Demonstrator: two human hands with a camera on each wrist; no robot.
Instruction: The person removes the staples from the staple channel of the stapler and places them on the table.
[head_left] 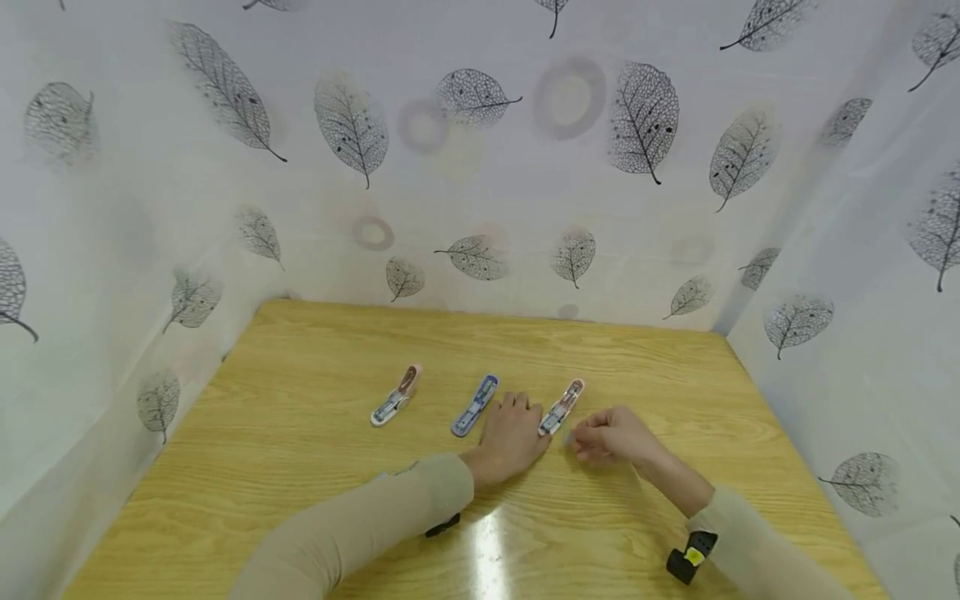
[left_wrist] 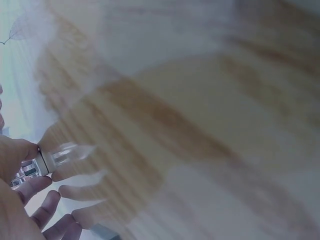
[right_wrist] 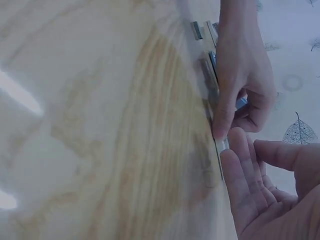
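Three opened staplers lie on the wooden table in the head view: a pink-and-white stapler (head_left: 396,397) at left, a blue stapler (head_left: 476,406) in the middle, another pink-and-white stapler (head_left: 561,407) at right. My left hand (head_left: 512,437) lies between the last two and grips the right stapler near its lower end; the left wrist view has thumb and forefinger at that stapler's end (left_wrist: 46,162). Close by on the right, my right hand (head_left: 615,437) has thumb and forefinger together, with a small blurred greyish piece (head_left: 568,438) at their tips. Its kind cannot be made out.
The wood-grain table (head_left: 315,358) is glossy and reflects light near the front. Leaf-printed white sheeting (head_left: 480,183) rises behind it and on both sides. A dark band with a yellow mark (head_left: 693,554) sits at the right wrist.
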